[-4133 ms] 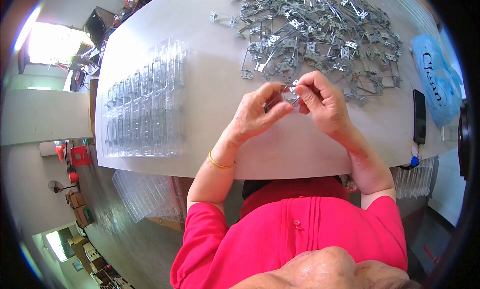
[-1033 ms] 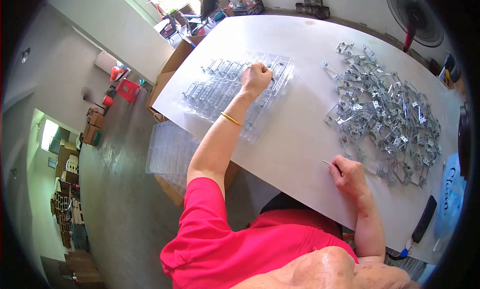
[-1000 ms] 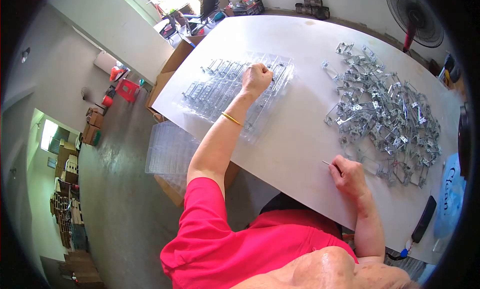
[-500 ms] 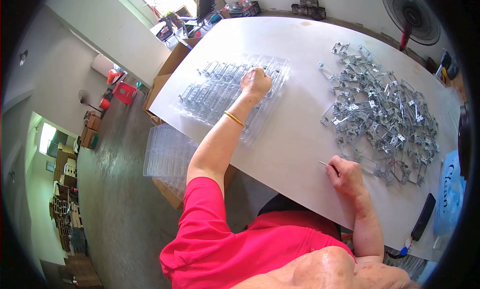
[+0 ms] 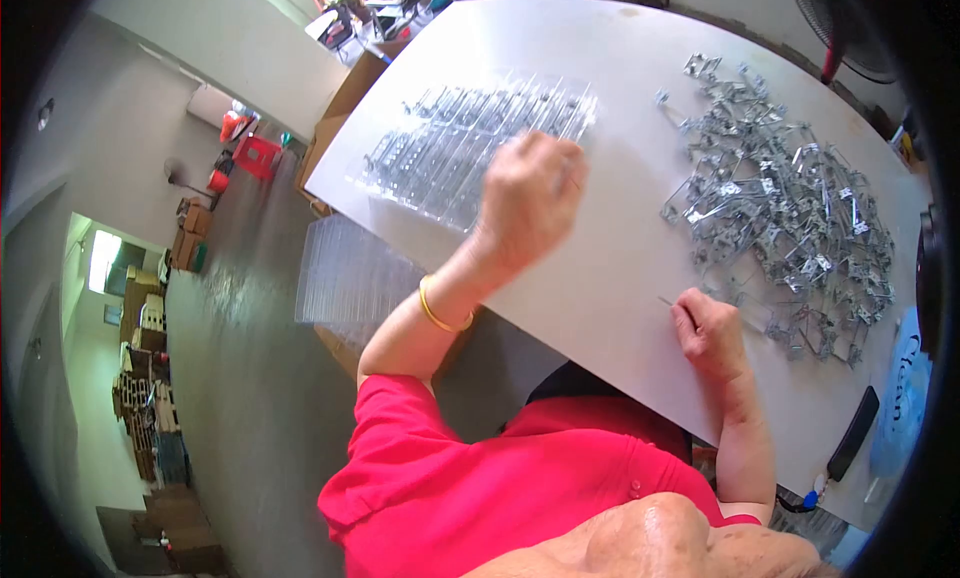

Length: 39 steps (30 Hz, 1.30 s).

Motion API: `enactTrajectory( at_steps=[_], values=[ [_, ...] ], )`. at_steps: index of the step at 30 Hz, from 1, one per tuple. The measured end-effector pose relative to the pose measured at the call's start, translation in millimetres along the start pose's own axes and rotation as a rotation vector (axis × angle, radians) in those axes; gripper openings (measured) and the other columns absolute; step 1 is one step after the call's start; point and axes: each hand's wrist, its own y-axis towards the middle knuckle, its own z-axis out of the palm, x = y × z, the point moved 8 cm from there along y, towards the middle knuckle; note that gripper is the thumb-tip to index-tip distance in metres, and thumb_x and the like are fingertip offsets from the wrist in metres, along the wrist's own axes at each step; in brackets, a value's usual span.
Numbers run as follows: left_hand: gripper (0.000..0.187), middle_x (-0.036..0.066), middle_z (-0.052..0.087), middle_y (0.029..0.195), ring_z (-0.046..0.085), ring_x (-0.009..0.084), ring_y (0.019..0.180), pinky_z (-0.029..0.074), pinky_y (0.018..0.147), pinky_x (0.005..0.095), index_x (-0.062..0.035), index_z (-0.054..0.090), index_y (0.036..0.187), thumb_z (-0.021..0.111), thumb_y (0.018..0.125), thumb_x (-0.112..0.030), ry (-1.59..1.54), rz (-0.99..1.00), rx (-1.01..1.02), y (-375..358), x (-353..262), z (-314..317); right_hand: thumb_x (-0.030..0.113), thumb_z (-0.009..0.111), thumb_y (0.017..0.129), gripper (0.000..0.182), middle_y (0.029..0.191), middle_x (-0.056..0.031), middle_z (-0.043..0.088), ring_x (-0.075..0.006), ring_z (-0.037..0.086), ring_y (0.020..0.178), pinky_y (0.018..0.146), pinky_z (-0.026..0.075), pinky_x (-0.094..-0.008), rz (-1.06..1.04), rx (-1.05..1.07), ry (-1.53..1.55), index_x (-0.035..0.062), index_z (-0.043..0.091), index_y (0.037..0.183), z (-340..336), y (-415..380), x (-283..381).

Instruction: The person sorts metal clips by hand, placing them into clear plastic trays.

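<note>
My left hand (image 5: 530, 200), with a yellow bangle at the wrist, is raised over the near right part of a clear plastic tray (image 5: 425, 216). Its fingers are curled and slightly blurred; anything between them is hidden. Rows of slim metal parts (image 5: 450, 163) lie in the tray's compartments. My right hand (image 5: 710, 336) rests on the table, closed, with the end of a thin metal rod (image 5: 666, 301) sticking out past the thumb. Beyond it spreads a tangled heap of metal brackets with rods (image 5: 790, 213).
A stack of clear trays (image 5: 350, 273) sits on a cardboard box left of the white table (image 5: 600, 268). At the right edge lie a black object (image 5: 852, 433) and a blue "Clean" package (image 5: 895, 398). A fan (image 5: 845, 33) stands behind the table.
My left hand has lifted off the tray and come nearer to me. My right hand stays on the table with the rod. The whole view has shifted slightly.
</note>
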Motion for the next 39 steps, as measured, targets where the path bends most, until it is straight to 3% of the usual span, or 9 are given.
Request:
enactTrajectory(
  at_steps=[2,5,7,8,13,19,27,39],
  values=[
    [0.025,0.013,0.067,0.102,0.066,0.0316,0.095,0.051,0.088,0.0440,-0.0044,0.070,0.108,0.077,0.085,-0.012,-0.018,0.247,0.018,-41,-43,6,0.007,0.068,0.091,0.012,0.073,-0.0153,0.063,-0.0368,0.065,0.066,0.059,0.049,-0.0456,0.018,-0.016,0.034,0.0067,0.057,0.087,0,1,0],
    [0.049,0.017,0.060,0.129,0.056,0.0368,0.125,0.042,0.107,0.0515,-0.0041,0.065,0.127,0.079,0.085,-0.025,-0.108,0.162,0.217,-104,-48,41,0.005,0.067,0.092,0.009,0.073,-0.0157,0.062,-0.0367,0.063,0.064,0.057,0.048,-0.0435,0.028,-0.063,0.070,0.0062,0.059,0.090,0,1,-4],
    [0.067,0.019,0.047,0.150,0.041,0.0377,0.144,0.025,0.120,0.0567,-0.0071,0.055,0.144,0.075,0.088,-0.038,-0.002,0.089,0.424,-134,-49,64,0.005,0.067,0.093,0.009,0.073,-0.0152,0.061,-0.0363,0.062,0.063,0.057,0.047,-0.0427,0.114,-0.068,0.119,0.0059,0.059,0.091,1,0,-10],
    [0.076,0.020,0.034,0.162,0.026,0.0375,0.153,0.010,0.124,0.0603,-0.0121,0.043,0.155,0.065,0.093,-0.050,0.031,0.029,0.560,-154,-38,81,0.005,0.067,0.093,0.009,0.073,-0.0152,0.061,-0.0363,0.062,0.063,0.057,0.047,-0.0427,0.114,-0.055,0.112,0.0059,0.059,0.091,3,0,-10],
    [0.073,0.019,0.029,0.165,0.024,0.0384,0.154,0.007,0.123,0.0641,-0.0156,0.040,0.158,0.052,0.099,-0.057,0.040,-0.034,0.638,-187,-21,106,0.005,0.067,0.093,0.009,0.075,-0.0149,0.060,-0.0360,0.062,0.064,0.057,0.047,-0.0427,0.028,-0.084,-0.067,0.0056,0.058,0.091,7,3,-2],
    [0.074,0.021,0.028,0.165,0.023,0.0398,0.154,0.007,0.121,0.0666,-0.0137,0.040,0.157,0.055,0.098,-0.055,-0.077,-0.058,0.614,-187,-19,106,0.004,0.065,0.093,0.009,0.077,-0.0136,0.059,-0.0364,0.061,0.065,0.057,0.047,-0.0452,-0.063,-0.032,-0.314,0.0055,0.057,0.093,18,5,14],
    [0.079,0.022,0.030,0.164,0.024,0.0407,0.154,0.009,0.120,0.0691,-0.0113,0.039,0.157,0.064,0.093,-0.051,-0.169,-0.072,0.576,-189,-17,111,0.001,0.064,0.088,0.011,0.074,-0.0142,0.052,-0.0360,0.056,0.062,0.055,0.044,-0.0459,-0.152,0.078,-0.362,0.0039,0.054,0.091,27,5,12],
    [0.082,0.016,0.025,0.167,0.019,0.0347,0.157,0.009,0.123,0.0651,-0.0121,0.036,0.158,0.070,0.090,-0.045,-0.260,-0.113,0.554,-193,-12,115,0.000,0.062,0.092,0.011,0.078,-0.0156,0.054,-0.0382,0.057,0.064,0.058,0.045,-0.0468,-0.051,0.133,-0.369,0.0019,0.055,0.101,28,4,8]
  ],
)
